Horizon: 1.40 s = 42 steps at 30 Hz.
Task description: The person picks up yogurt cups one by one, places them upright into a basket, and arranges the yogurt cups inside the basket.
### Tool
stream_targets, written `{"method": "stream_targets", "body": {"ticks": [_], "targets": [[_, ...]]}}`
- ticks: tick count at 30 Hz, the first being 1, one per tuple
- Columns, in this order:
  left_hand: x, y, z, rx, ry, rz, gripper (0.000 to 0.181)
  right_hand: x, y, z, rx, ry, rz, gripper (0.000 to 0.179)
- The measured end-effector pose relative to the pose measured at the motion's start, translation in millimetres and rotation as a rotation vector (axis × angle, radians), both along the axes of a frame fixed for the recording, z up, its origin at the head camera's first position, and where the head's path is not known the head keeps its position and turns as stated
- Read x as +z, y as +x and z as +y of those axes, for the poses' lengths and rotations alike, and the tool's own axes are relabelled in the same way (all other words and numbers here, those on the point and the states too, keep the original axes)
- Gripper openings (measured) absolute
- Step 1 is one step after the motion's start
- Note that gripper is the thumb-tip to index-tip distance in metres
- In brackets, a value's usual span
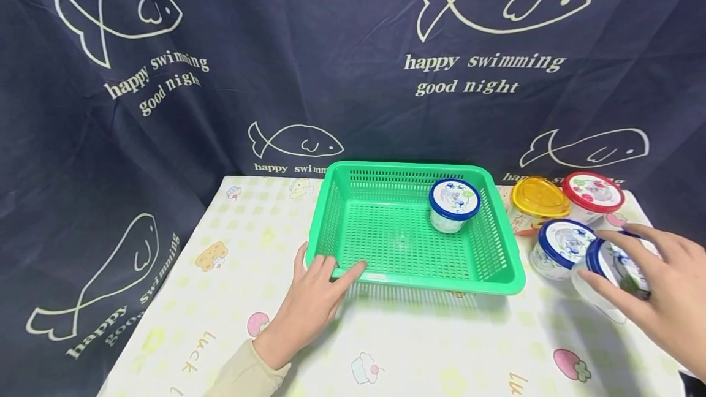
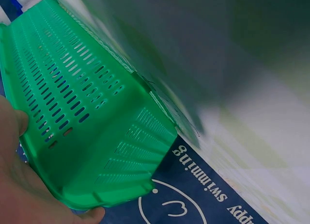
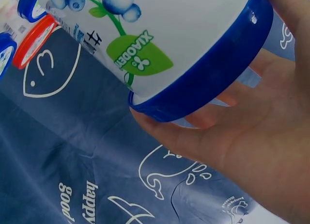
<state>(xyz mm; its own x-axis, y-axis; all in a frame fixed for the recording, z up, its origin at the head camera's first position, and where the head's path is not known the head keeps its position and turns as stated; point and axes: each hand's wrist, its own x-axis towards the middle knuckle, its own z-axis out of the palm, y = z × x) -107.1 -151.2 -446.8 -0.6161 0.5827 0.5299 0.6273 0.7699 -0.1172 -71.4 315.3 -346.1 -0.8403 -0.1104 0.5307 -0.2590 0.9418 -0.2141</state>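
Observation:
My left hand (image 1: 311,293) grips the front left corner of a green plastic basket (image 1: 413,285), its fingers over the rim; the left wrist view shows that hand at the slotted wall. Inside the basket, toward the back right, stands a blue-lidded tub (image 1: 455,200). To the right, my right hand (image 1: 675,280) holds another blue-lidded tub (image 3: 160,44) by its lid edge, thumb and fingers spread around it. Blueberries and a green leaf are printed on that tub's white side. Beside it stands one more blue-lidded tub (image 1: 564,242), partly overlapped by the held one.
Behind these, a yellow-lidded tub (image 1: 540,198) and a red-lidded tub (image 1: 594,192) stand close together near the table's back right corner. A pale checked tablecloth (image 1: 231,305) covers the table. Dark blue fish-print fabric (image 1: 353,90) hangs right behind the table's far edge.

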Motion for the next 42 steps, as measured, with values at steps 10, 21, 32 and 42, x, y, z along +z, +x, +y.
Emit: {"method": "stream_targets", "body": {"ticks": [10,21,32,42], "targets": [[-2.6,0.2,0.0,0.001,0.01,0.008,0.041,4.5,-8.6,-3.8,0.077,0.011,0.051,0.067],[-2.4,0.5,-0.5,0.005,0.003,0.004,0.041,10.8,-12.3,-12.3,0.064,0.021,0.035,0.066],[0.6,0.7,0.0,0.006,0.002,-0.003,0.041,22.5,-18.9,-24.9,0.054,0.053,-0.001,0.065],[-0.1,0.8,0.4,0.003,0.001,0.003,0.041,40.0,-31.9,-43.7,0.136,0.101,0.013,0.065]]}}
